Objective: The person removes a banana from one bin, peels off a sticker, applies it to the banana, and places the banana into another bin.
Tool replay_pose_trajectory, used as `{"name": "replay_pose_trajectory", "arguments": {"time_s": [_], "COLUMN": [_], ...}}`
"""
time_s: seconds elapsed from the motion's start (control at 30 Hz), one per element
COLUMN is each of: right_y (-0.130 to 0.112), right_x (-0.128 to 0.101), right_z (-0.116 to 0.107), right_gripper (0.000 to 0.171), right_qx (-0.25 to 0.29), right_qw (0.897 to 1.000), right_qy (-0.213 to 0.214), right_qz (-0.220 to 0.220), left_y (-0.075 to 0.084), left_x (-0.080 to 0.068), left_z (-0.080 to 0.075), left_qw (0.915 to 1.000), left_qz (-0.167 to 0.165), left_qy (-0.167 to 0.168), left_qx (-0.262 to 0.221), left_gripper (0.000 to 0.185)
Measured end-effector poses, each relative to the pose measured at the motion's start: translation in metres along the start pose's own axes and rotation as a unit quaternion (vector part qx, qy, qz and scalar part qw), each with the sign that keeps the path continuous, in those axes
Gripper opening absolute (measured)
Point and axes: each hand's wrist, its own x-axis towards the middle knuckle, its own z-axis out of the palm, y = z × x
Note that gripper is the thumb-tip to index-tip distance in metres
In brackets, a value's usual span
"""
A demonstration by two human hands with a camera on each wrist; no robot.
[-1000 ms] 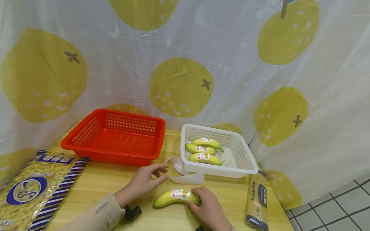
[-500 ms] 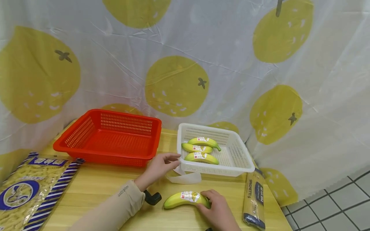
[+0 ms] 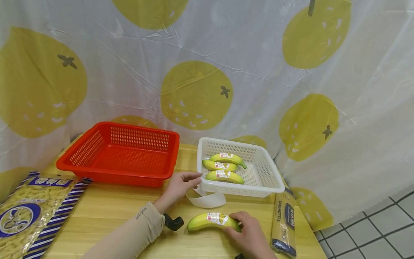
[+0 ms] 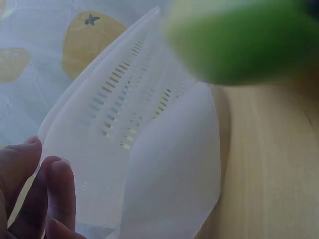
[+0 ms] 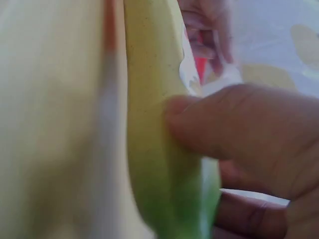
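My right hand point(image 3: 250, 233) grips a yellow-green banana point(image 3: 203, 221) by its right end, thumb in front and fingers behind. A white and red sticker shows on the peel. In the right wrist view the thumb point(image 5: 219, 124) lies across the banana's side. My left hand point(image 3: 178, 187) pinches the near left corner of the white plastic basket point(image 3: 245, 188); its fingertips show at the rim in the left wrist view. Three more stickered bananas point(image 3: 224, 176) lie inside that basket. A curled white strip point(image 3: 208, 200) lies just in front of it, larger in the left wrist view.
A red basket point(image 3: 168, 176) stands to the left. Further left lies a large pasta bag point(image 3: 32, 208) with striped edges. At the right table edge is a spaghetti pack point(image 3: 283, 223). A fruit-print curtain point(image 3: 142, 72) hangs behind the table.
My left hand has moved right, from beside the strip to the white basket's corner, and now grips it. The right hand has shifted slightly right with the banana. The head view has turned a little.
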Motion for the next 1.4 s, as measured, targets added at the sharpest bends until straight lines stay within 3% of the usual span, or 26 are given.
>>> {"name": "replay_pose_trajectory", "arguments": {"time_s": [0.1, 0.2, 0.33, 0.4, 0.53, 0.63, 0.73, 0.9, 1.07, 1.2, 1.4], "right_y": [-0.001, -0.003, -0.003, -0.002, 0.002, 0.004, 0.006, 0.008, 0.011, 0.019, 0.018], "right_x": [0.011, 0.033, 0.073, 0.094, 0.133, 0.154, 0.167, 0.179, 0.181, 0.181, 0.177], "right_z": [-0.016, -0.039, -0.069, -0.078, -0.086, -0.083, -0.076, -0.065, -0.056, -0.046, -0.042], "right_gripper": [0.03, 0.033, 0.031, 0.028, 0.022, 0.018, 0.019, 0.032, 0.037, 0.045, 0.044], "right_qx": [0.034, 0.028, -0.033, -0.065, -0.1, -0.106, -0.123, -0.138, -0.117, -0.105, -0.092], "right_qw": [0.996, 0.988, 0.986, 0.989, 0.994, 0.987, 0.978, 0.969, 0.967, 0.963, 0.966], "right_qy": [0.063, 0.121, 0.132, 0.105, -0.021, -0.118, -0.169, -0.203, -0.222, -0.245, -0.241], "right_qz": [-0.045, -0.089, -0.093, -0.077, -0.033, 0.001, 0.018, 0.025, 0.044, 0.034, 0.024], "left_y": [-0.001, -0.001, -0.002, -0.002, -0.003, -0.003, -0.003, -0.004, -0.005, -0.005, -0.003], "left_x": [0.001, 0.003, 0.004, 0.005, 0.005, 0.005, 0.005, 0.004, 0.004, 0.003, 0.0], "left_z": [-0.001, -0.002, -0.004, -0.004, -0.004, -0.003, -0.002, -0.002, -0.002, -0.001, -0.002], "left_qw": [1.0, 0.9998, 0.9996, 0.9996, 0.9997, 0.9998, 0.9999, 0.9998, 0.9997, 0.9995, 0.9994], "left_qz": [-0.002, -0.005, -0.013, -0.016, -0.017, -0.015, -0.011, -0.01, -0.007, -0.007, -0.004], "left_qy": [-0.005, -0.007, -0.003, -0.002, 0.0, 0.001, 0.0, -0.006, -0.01, -0.013, -0.013], "left_qx": [-0.006, -0.017, -0.026, -0.025, -0.016, -0.011, -0.009, -0.014, -0.022, -0.027, -0.032], "left_gripper": [0.031, 0.032, 0.03, 0.03, 0.03, 0.029, 0.03, 0.031, 0.03, 0.032, 0.029]}}
